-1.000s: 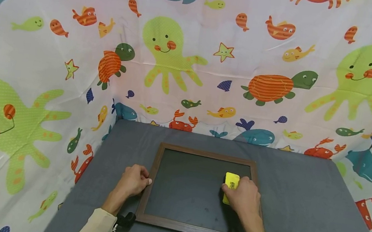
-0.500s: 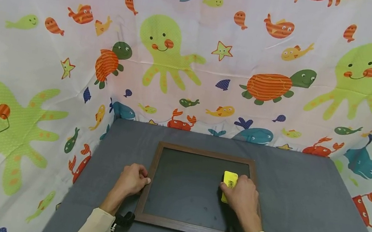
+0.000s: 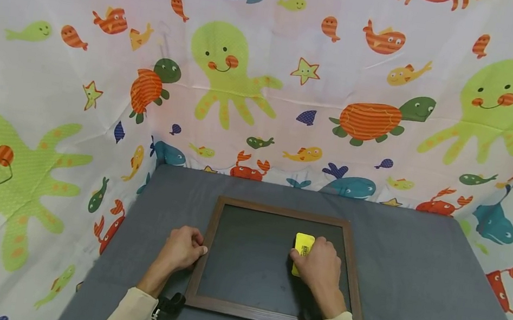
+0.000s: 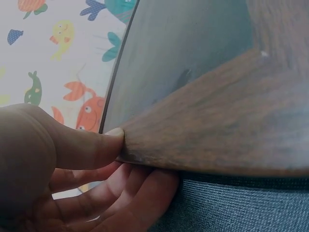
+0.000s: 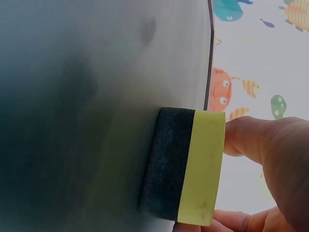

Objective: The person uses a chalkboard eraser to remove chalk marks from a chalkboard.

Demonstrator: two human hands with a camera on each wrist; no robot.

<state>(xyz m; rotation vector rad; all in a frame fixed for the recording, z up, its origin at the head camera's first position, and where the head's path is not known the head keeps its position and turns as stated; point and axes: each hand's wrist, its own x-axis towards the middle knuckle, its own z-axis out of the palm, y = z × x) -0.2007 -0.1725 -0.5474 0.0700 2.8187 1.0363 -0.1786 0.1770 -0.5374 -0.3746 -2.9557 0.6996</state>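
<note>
A dark chalkboard in a brown wooden frame lies on the grey cloth. My left hand holds the frame's left side; in the left wrist view its thumb lies on the edge and the fingers curl below it. My right hand grips a yellow eraser on the right half of the board. Close up in the right wrist view, the eraser's dark felt pad faces the board and appears to touch it. Some faint dark smudges show on the board.
A grey cloth covers the table around the board. White fabric printed with sea animals hangs at the back and both sides. A black strap sits by the left wrist.
My right hand has slid left across the board with the eraser, away from the right side of the frame. The left hand keeps its hold on the frame's left side.
</note>
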